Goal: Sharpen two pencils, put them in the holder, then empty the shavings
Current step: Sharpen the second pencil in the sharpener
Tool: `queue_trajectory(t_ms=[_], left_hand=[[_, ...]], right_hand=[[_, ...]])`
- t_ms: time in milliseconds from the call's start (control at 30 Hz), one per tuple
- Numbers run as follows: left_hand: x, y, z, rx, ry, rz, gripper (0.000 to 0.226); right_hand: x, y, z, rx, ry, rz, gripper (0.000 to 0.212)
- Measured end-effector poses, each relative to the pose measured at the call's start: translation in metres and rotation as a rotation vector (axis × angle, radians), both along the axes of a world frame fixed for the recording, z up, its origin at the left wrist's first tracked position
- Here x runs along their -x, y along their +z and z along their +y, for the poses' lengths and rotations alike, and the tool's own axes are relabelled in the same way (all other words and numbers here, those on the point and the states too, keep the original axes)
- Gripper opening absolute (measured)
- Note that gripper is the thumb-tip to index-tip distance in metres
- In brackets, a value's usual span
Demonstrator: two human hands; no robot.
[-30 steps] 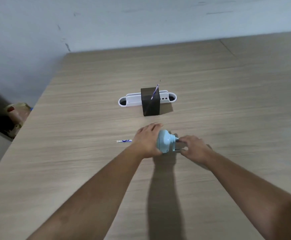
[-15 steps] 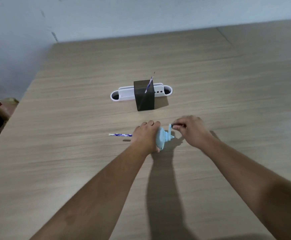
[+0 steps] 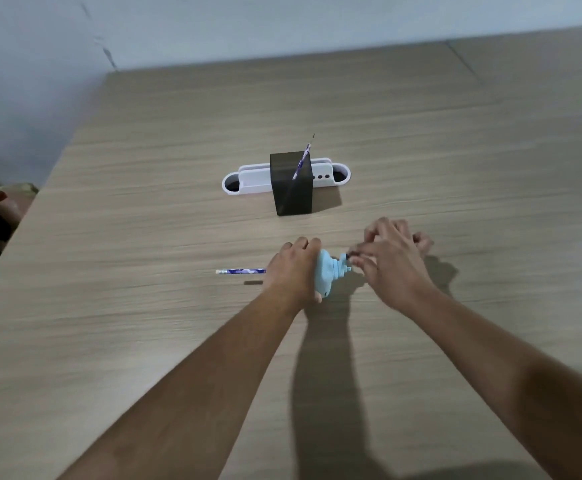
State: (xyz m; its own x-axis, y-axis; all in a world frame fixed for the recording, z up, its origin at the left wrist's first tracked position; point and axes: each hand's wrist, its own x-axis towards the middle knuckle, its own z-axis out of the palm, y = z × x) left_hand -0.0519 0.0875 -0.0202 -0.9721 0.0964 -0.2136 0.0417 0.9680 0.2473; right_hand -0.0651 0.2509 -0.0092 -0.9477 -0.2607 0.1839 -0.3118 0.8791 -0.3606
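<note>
at the middle of the wooden bench, your left hand is wrapped around the pale blue crank sharpener, pinning it down. a purple patterned pencil sticks out to its left, eraser end outward. your right hand pinches the crank handle with its fingertips. behind, a second pencil leans in the dark square holder, which stands before a white tray.

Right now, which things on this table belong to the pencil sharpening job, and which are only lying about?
Belong to the job:
- light blue crank sharpener, steadied by the left hand
- its crank, at the right hand
- patterned pencil sticking out of the sharpener
- dark pencil holder, one pencil inside

Lying about:
- white organiser tray behind the holder
</note>
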Motion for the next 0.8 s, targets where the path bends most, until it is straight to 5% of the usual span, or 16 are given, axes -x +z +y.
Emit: queue_trajectory(t_ms=[233, 500, 633, 800], left_hand=[[-0.001, 0.0, 0.002, -0.005, 0.029, 0.034, 0.078], [0.001, -0.004, 0.001, 0.022, 0.001, 0.03, 0.08], [0.001, -0.003, 0.002, 0.015, 0.009, 0.042, 0.078], [0.002, -0.008, 0.003, 0.033, 0.034, 0.077, 0.076]], right_hand=[[0.022, -0.047, -0.013, -0.14, 0.001, -0.19, 0.018], [-0.003, 0.002, 0.006, -0.078, 0.119, 0.088, 0.007], [0.043, -0.013, -0.015, -0.132, -0.012, -0.048, 0.017], [-0.001, -0.054, -0.007, -0.272, 0.112, -0.135, 0.01]])
